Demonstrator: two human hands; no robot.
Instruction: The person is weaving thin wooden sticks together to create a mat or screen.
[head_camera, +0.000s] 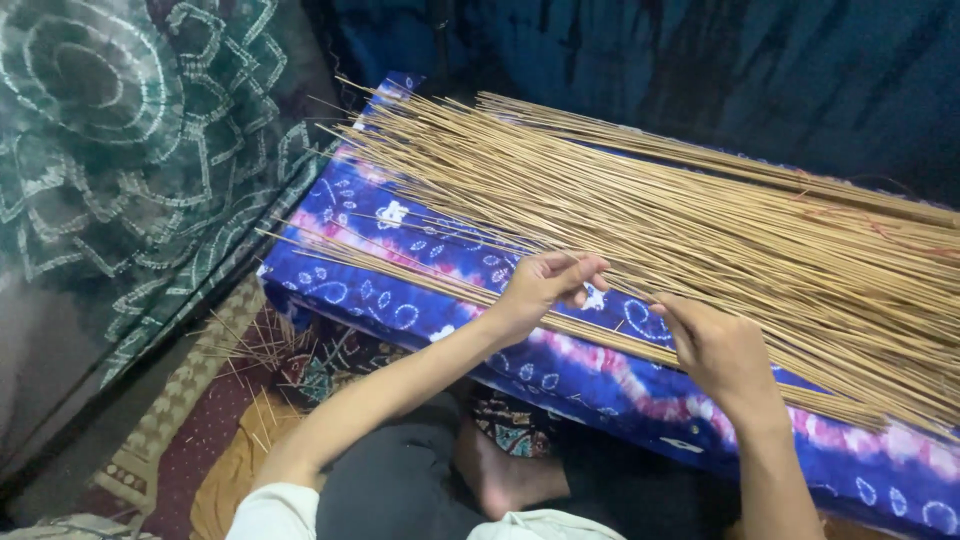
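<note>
While both forearms reach forward, the left hand (545, 283) curls its fingers, pinching thin sticks (700, 230), and the right hand (715, 345) rests half-closed on the same pile. These sticks fan across a blue patterned cloth (400, 300) covering a low cushion. Loose sticks (250, 350) litter the rug (190, 430) at left.

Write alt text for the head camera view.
Seen from above, a person's left hand and right hand pinch thin tan sticks from a large pile spread over a blue and pink tie-dye cushion. Loose stick pieces litter the patterned rug below.
</note>
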